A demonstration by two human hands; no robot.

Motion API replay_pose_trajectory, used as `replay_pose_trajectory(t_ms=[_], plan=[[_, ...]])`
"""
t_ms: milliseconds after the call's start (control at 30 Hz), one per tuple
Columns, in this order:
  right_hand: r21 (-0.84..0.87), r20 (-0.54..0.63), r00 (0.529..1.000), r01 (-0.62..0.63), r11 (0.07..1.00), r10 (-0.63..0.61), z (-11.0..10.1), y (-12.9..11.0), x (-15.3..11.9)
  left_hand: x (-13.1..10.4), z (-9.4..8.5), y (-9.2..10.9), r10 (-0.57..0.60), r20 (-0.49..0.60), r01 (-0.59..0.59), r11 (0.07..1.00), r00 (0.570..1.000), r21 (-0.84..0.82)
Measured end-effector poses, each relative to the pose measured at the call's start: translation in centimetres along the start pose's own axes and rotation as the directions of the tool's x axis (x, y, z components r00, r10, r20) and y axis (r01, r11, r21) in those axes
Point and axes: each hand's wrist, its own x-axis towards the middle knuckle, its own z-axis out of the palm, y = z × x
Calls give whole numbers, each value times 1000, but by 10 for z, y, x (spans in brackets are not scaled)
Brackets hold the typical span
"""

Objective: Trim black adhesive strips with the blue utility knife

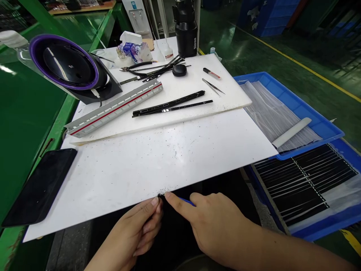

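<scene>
At the front edge of the white table (180, 150), my left hand (142, 227) is closed in a pinch on a small black piece (160, 195), mostly hidden by the fingers. My right hand (217, 222) is wrapped around a slim blue-handled tool (187, 202), its index finger stretched along it toward that piece. The tool's tip is hard to make out. Small dark crumbs lie on the table just beyond my fingertips. Farther back, several thin black strips (169, 104) rest on a white foam board (225, 81).
A grey train-car-like shell (115, 107) with a red stripe lies left, near a purple-rimmed fan (69, 62) and a dark phone (41, 184). Tweezers (213, 86), cutting pliers (137, 67) and a black flask (186, 34) are behind. Blue trays (334, 131) stand to the right.
</scene>
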Motion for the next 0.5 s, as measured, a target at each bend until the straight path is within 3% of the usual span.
replay_pose_trajectory(t_ms=[500], plan=[[-81,-6,999,-48,996,48,5,-10,-2,0,2,-1,11,-70,-13,1000,997,-21]])
